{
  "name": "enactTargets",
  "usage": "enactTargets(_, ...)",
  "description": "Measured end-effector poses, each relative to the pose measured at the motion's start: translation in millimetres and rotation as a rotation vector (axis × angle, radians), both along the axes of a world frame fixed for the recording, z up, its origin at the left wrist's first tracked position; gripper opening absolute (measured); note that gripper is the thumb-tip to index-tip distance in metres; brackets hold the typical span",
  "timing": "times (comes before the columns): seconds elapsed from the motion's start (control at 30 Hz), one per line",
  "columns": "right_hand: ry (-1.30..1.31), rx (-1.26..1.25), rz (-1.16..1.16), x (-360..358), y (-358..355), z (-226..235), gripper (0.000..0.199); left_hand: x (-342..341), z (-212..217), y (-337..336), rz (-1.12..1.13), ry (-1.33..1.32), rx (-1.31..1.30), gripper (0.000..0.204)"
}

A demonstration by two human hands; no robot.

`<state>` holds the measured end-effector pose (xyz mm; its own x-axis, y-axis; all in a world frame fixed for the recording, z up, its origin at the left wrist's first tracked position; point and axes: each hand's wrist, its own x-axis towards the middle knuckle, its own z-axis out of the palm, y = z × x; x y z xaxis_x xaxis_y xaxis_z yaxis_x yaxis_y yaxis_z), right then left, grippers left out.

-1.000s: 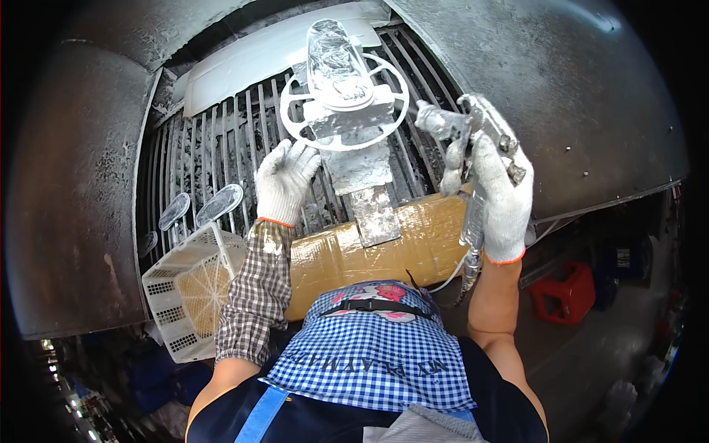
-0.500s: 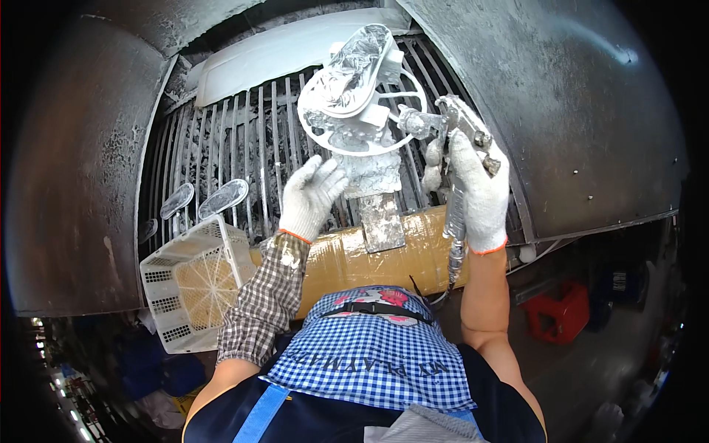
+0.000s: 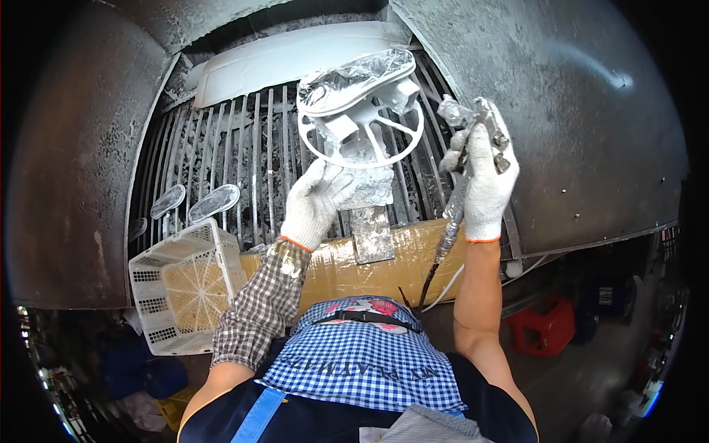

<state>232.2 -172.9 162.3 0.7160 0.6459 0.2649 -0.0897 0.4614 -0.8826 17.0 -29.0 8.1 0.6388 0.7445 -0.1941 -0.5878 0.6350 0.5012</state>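
Note:
A coated spray gun (image 3: 478,122) with a wrapped hose is in my gloved right hand (image 3: 489,166), to the right of a white spoked turntable wheel (image 3: 395,156). My fingers are closed round the gun's handle. On the wheel's white blocks rests a white shoe sole (image 3: 358,80) with shiny, crinkled film over its top, lying roughly crosswise. My gloved left hand (image 3: 316,199) is open, palm up, with its fingertips at the wheel's near rim; whether they touch it I cannot tell. Below the wheel is a crusted stand (image 3: 369,188) on a flat metal bar (image 3: 373,235).
Metal bars (image 3: 255,155) form a grate under the stand, between dark metal side walls (image 3: 561,148). Two film-topped soles (image 3: 214,203) stand at left behind a white plastic basket (image 3: 196,292). A tape-covered brown ledge (image 3: 325,269) runs along the front. A red plastic stool (image 3: 543,328) sits lower right.
The wheel has turned, swinging the sole from nearly lengthwise to crosswise. My right hand and the spray gun have shifted slightly right, away from the wheel. My left hand stays near the rim.

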Motion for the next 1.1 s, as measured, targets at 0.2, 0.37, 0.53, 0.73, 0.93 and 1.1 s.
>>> enactTargets(0.2, -0.094, -0.028, 0.017, -5, -12, -6, 0.053, -9, 1, 12, 0.056, -0.021, 0.006, 0.049)
enactTargets(0.37, -0.096, -0.133, 0.231, -27, -21, -6, 0.051, -12, 7, 17, 0.085, -0.028, 0.029, 0.04)
enactTargets(0.53, -0.06, -0.068, 0.302, -48, -29, -9, 0.058, -15, 8, 23, 0.111, -0.018, 0.025, 0.037)
enactTargets(0.73, -0.018, -0.198, 0.225, -31, -56, -43, 0.057, -12, 10, 10, 0.155, 0.158, -0.015, 0.025)
enactTargets(0.93, -0.183, -0.409, 0.033, -12, -94, -102, 0.056, 16, 53, -28, -0.038, 0.029, 0.078, 0.031)
enactTargets(1.1, -0.17, -0.397, 0.003, -23, -99, -89, 0.056, 47, 75, -25, -0.018, 0.055, 0.327, 0.03)
